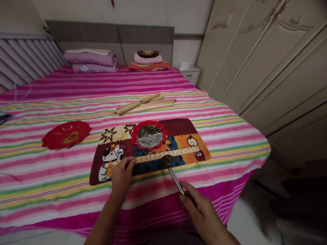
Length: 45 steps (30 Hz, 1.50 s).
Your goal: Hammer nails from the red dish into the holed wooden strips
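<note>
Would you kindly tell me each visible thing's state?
Wooden strip: lying on the mat, nails standing along it
Hammer: held, head by the strip
Left hand: at the strip's end, grip unclear
Right hand: closed around the hammer
Small dish: holding loose nails
Red plate: lying off the mat
Other strips: loosely piled
Bedding: folded
Wardrobe doors: shut

On the bed (230, 139), a mat (177, 126) carries a nail-studded strip (153, 156) and a red bowl (165, 131) of nails (149, 136). The person's left grip (123, 173) pinches the strip's left end; the right grip (201, 206) holds a hammer (174, 176). Beyond lie sticks (146, 106); leftward, a red dish (55, 136).
</note>
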Each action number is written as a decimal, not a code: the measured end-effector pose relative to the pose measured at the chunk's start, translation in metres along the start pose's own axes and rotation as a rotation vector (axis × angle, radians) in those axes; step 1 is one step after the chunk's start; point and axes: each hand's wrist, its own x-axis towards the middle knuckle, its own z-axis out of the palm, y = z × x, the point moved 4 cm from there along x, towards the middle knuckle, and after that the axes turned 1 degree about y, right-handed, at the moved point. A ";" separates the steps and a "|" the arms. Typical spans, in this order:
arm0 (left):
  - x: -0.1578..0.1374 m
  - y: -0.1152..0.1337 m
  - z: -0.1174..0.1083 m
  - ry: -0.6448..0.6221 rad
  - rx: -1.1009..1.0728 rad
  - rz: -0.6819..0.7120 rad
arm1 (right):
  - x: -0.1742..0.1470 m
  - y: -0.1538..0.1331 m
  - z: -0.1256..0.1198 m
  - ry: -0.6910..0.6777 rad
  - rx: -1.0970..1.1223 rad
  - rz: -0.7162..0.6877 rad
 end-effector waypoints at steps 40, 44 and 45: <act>0.054 0.065 0.024 -0.137 0.590 0.403 | 0.005 -0.003 -0.018 0.187 0.066 -0.003; 0.072 0.073 0.049 -0.270 0.776 0.364 | 0.003 -0.004 -0.019 0.229 0.094 -0.022; 0.074 0.073 0.052 -0.289 0.797 0.345 | 0.002 -0.003 -0.019 0.228 0.094 -0.022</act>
